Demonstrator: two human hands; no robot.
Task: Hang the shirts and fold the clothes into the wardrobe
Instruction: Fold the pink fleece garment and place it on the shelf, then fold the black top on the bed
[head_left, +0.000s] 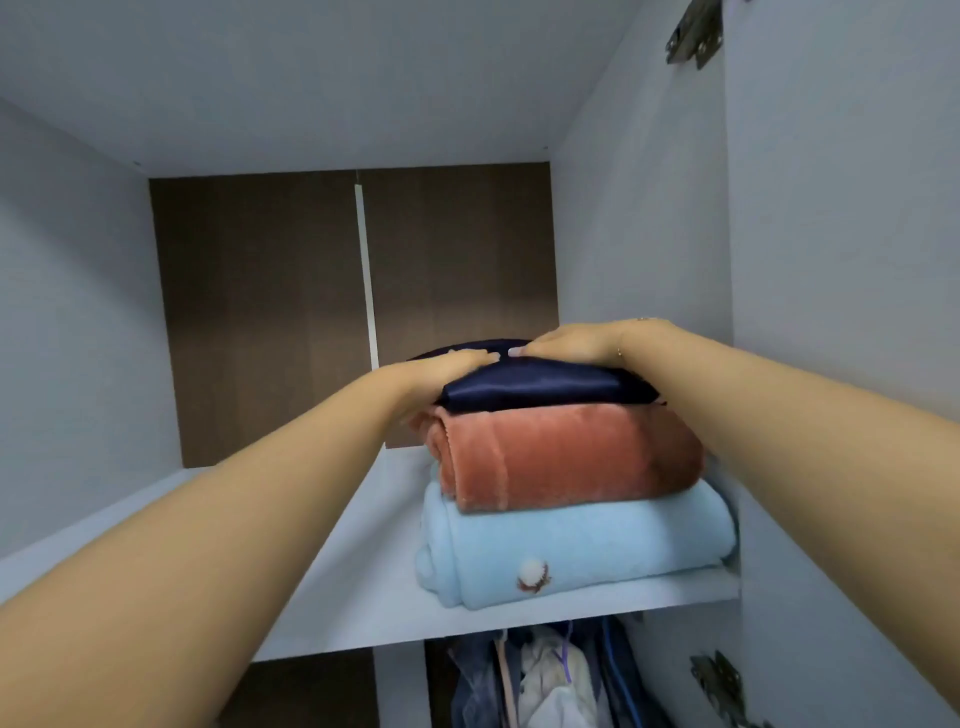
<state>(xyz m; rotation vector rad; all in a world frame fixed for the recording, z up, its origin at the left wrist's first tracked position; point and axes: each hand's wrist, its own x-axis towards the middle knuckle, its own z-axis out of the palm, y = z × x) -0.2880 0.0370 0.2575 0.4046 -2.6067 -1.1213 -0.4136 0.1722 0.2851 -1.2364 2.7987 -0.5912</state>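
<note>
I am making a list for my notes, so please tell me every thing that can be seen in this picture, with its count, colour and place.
navy folded garment: one, dark blue and shiny, top of the stack
pink folded blanket: one, salmon pink, middle of the stack
blue folded blanket: one, light blue with a small emblem, bottom of the stack
shelf: one, white, carries the stack at its right end
hanging clothes: several, blue and white, below the shelf
hinges: two, metal, on the door at right
left hand: one, on the navy garment's left end
right hand: one, resting flat on the navy garment
</note>
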